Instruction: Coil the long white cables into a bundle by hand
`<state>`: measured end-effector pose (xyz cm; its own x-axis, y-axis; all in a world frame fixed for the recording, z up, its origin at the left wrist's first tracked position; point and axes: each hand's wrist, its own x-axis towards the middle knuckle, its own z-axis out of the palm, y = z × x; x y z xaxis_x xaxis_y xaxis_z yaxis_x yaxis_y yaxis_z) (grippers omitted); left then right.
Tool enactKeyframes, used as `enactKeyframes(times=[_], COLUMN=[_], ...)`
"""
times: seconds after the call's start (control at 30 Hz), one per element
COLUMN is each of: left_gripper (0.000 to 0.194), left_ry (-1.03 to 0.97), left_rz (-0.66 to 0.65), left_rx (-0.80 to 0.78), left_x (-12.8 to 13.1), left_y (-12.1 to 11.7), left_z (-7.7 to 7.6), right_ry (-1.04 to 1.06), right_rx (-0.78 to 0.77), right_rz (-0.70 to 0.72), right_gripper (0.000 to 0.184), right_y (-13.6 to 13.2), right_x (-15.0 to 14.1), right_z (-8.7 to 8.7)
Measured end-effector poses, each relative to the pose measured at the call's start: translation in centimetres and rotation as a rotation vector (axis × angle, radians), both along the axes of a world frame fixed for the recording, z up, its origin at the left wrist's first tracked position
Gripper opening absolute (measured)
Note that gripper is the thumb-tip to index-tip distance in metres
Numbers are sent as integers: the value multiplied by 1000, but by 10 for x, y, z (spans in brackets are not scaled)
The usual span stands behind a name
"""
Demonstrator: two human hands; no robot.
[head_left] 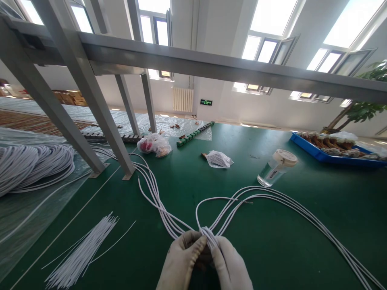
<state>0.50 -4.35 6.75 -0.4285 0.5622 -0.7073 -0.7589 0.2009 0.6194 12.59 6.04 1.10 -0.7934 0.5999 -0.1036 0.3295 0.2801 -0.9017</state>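
Both of my hands wear pale, smudged gloves and meet at the bottom middle of the view. A bundle of white cables [154, 189] runs from the left into their grip. My left hand [184, 259] pinches the bundle with thumb and fingers. Close beside it, my right hand [228, 262] is closed round the same gathered cables, which bunch together between the two. Beyond the right hand the cables arc away to the lower right. One loose cable end loops up and lies across the others. The undersides of both hands are hidden.
On the green table [272, 241] lies a pile of thin white ties [87, 249]. A clear jar [276, 167], a small plastic bag [219, 159], a knotted bag [154, 144] and a blue tray [338, 155] stand farther back. Grey metal posts [90, 88] rise left, near coiled cable [33, 167].
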Motion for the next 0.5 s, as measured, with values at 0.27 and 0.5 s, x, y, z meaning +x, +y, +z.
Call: enactKeyframes(times=[0.27,0.5], left_gripper=[9,48], left_ry=[-15,212], left_rz=[28,-137], left_rx=[120,-1], left_x=[-1,6], left_y=[-1,-2], left_z=[-8,-16], right_ry=[-62,-42], right_rx=[177,85], right_rz=[-30,-120], right_gripper=[37,48], right_y=[0,0], right_x=[-4,0], right_z=[-9,-11])
